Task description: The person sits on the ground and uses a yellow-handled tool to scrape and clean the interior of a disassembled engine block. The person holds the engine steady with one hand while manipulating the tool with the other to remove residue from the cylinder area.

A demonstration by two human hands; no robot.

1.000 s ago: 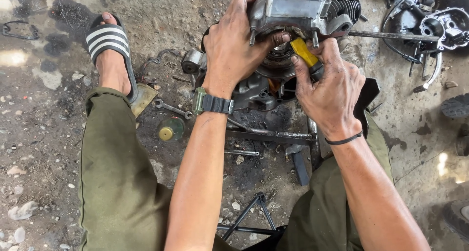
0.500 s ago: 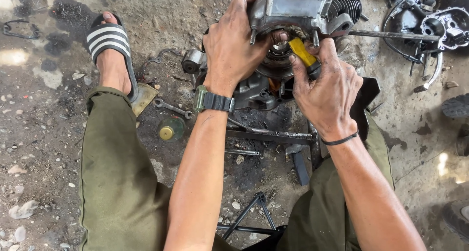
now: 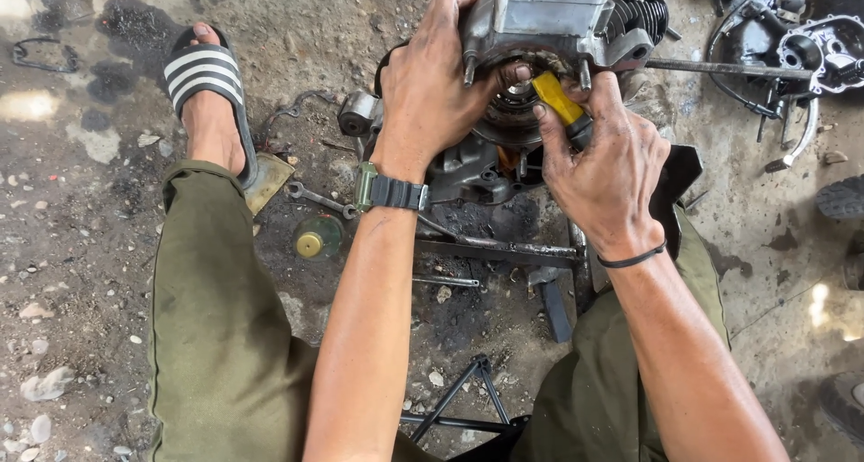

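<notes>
Left hand: the left hand [image 3: 432,93] is curled over the near left edge of the grey cast-metal engine casing [image 3: 549,21], fingers wrapped round it, thumb tip at the round opening.
Right hand: the right hand [image 3: 598,161] is closed round a yellow-handled tool [image 3: 560,100]; only the yellow grip shows between thumb and fingers.
Hidden: the tool's working end is lost inside the casing's dark round opening [image 3: 513,102]; what it touches cannot be told.
Cut off: the casing's top runs out of the picture's upper edge.
Casing place: on the dirty ground in front of the person, between both hands, above the knees.
Counted: one striped black sandal [image 3: 205,75] on one visible foot; one open-ended spanner [image 3: 317,198] on the ground; one small round brass-capped tin [image 3: 315,239] just beside it.
Hard to make out: greasy metal parts [image 3: 792,48] at upper right, their kind unclear.
</notes>
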